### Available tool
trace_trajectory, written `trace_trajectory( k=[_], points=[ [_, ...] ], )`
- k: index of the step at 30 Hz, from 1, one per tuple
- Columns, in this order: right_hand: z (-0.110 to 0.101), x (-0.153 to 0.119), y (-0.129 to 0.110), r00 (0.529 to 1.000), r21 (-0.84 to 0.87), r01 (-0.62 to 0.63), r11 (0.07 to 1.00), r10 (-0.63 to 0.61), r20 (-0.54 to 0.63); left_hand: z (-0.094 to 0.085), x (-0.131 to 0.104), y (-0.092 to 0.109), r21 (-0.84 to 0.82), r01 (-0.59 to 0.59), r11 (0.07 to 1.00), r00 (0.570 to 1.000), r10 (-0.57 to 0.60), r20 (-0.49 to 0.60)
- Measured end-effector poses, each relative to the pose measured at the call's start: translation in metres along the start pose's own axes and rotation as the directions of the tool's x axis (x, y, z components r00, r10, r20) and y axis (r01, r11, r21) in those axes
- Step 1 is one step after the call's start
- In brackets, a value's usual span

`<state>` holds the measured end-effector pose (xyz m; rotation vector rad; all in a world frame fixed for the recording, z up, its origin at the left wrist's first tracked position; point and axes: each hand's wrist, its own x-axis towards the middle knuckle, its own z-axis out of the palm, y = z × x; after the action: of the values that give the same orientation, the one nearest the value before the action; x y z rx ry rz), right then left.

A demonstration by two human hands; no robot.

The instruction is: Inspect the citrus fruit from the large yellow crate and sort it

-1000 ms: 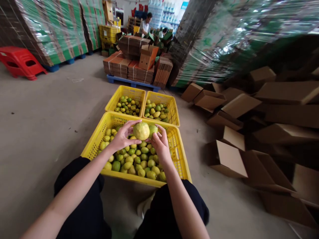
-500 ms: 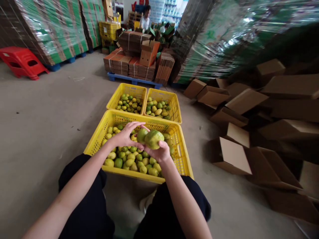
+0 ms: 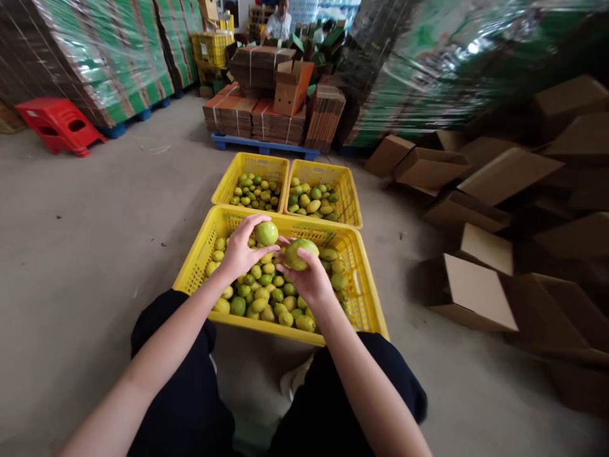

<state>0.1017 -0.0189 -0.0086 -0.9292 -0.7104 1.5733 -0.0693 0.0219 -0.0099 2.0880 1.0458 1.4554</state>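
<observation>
Right here, the person's dark-trousered knees (image 3: 176,355) flank the near edge of a big yellow plastic crate (image 3: 368,285), where loose green-yellow lemons (image 3: 259,304) pile up toward its near left corner. Above the middle of that crate, the right hand (image 3: 309,276) has its thumb and fingers closed around a large mottled lemon (image 3: 301,252). Just beside it, nearer the crate's far edge, the left hand (image 3: 242,251) pinches a smaller, greener lemon (image 3: 266,233) between thumb and fingers; the two fruits are apart. Past that far edge sit two smaller yellow crates (image 3: 352,197) side by side, also holding lemons. Beyond them, a blue pallet (image 3: 266,147) carries strapped flattened cartons (image 3: 231,117), with an open orange-brown box (image 3: 290,89) on top, and behind it there's a co-worker (image 3: 280,24) in a pale top.
</observation>
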Motion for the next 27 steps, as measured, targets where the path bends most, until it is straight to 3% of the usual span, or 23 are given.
trace_trajectory(
  k=[3,7,10,12,16,18,20,23,27],
  points=[
    [-0.006,0.005,0.004,0.942,-0.316,0.225,0.922,-0.289,-0.172,0.0,-0.002,0.0,0.035,-0.014,0.999,1.0,0.015,-0.008],
    [-0.013,0.004,0.002,0.799,-0.568,0.496,0.656,-0.601,0.004,0.006,-0.006,0.003,0.011,-0.089,0.996,0.989,0.087,0.116],
    [-0.013,-0.001,-0.001,0.698,-0.635,0.608,0.476,-0.702,0.142,0.011,-0.009,0.008,-0.004,-0.141,0.99,0.986,0.14,0.093],
    [-0.013,-0.003,-0.001,0.677,-0.639,0.631,0.44,-0.715,0.176,0.012,-0.009,0.01,0.008,-0.2,0.98,0.977,0.199,0.072],
    [-0.011,-0.004,-0.001,0.723,-0.586,0.598,0.547,-0.684,0.097,0.011,-0.008,0.008,0.045,-0.244,0.969,0.97,0.244,-0.001],
    [-0.011,-0.003,-0.003,0.784,-0.539,0.528,0.656,-0.62,0.014,0.012,-0.008,0.004,-0.013,-0.154,0.988,0.988,0.154,-0.014],
    [-0.011,-0.001,-0.005,0.876,-0.435,0.401,0.806,-0.476,-0.074,0.013,-0.008,0.0,-0.156,0.013,0.988,0.998,-0.003,0.061],
    [-0.012,0.003,-0.006,0.97,-0.209,0.173,0.962,-0.204,-0.133,0.013,-0.006,-0.004,-0.371,0.327,0.869,0.939,-0.256,0.23],
    [-0.013,0.009,-0.005,0.984,-0.083,-0.007,0.997,-0.008,-0.176,0.01,-0.003,-0.006,-0.495,0.541,0.68,0.84,-0.42,0.342]
  ],
)
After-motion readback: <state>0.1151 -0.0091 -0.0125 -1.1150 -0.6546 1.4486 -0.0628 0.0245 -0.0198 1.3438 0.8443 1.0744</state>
